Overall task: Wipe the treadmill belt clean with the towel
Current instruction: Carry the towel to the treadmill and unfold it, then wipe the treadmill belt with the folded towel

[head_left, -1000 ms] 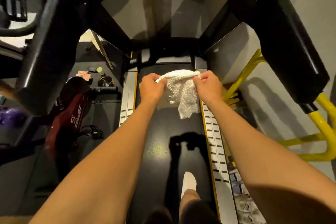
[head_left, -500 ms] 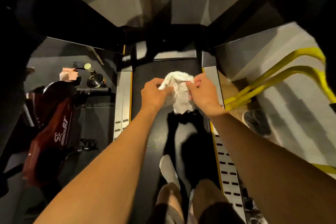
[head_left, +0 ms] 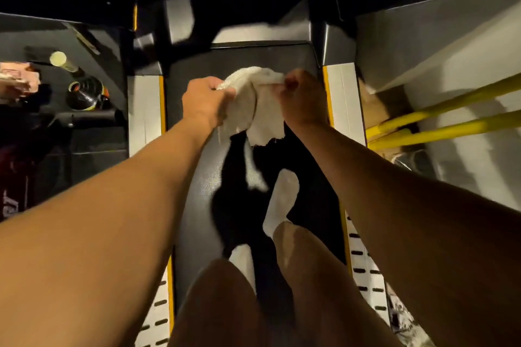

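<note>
Wiping apparently not begun. Left hand (head_left: 204, 101) and right hand (head_left: 303, 98), apart, each pinch the white towel (head_left: 253, 104), which hangs over the treadmill belt (head_left: 197, 172) at twelve o'clock.

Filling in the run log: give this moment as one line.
left hand: grips towel | right hand: grips towel | towel: bunched, hanging between hands | belt: no towel contact seen
</note>
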